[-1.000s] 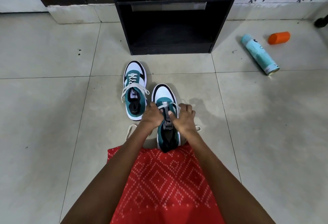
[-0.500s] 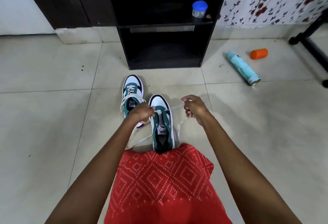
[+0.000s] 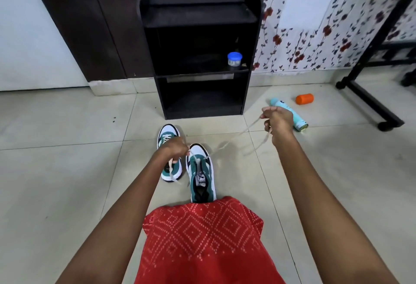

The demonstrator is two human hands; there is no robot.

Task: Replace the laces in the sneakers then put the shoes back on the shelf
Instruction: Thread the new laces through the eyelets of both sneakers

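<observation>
The right grip [image 3: 278, 124] pinched a white lace [image 3: 238, 135] stretched sideways, likely drawing slack through the sneaker [image 3: 202, 174]; the left grip [image 3: 174, 150] clenched the other end there

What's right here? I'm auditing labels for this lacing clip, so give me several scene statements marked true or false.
1. The right hand holds a lace stretched away from the near sneaker. True.
2. The near sneaker sits on the shelf. False: it stands on the floor in front of it.
3. The left hand grips the lace's other end. True.
4. The orange cap is on the spray can. False: it lies on the floor apart from the can.
5. A blue-lidded jar stands in the shelf. True.
</observation>
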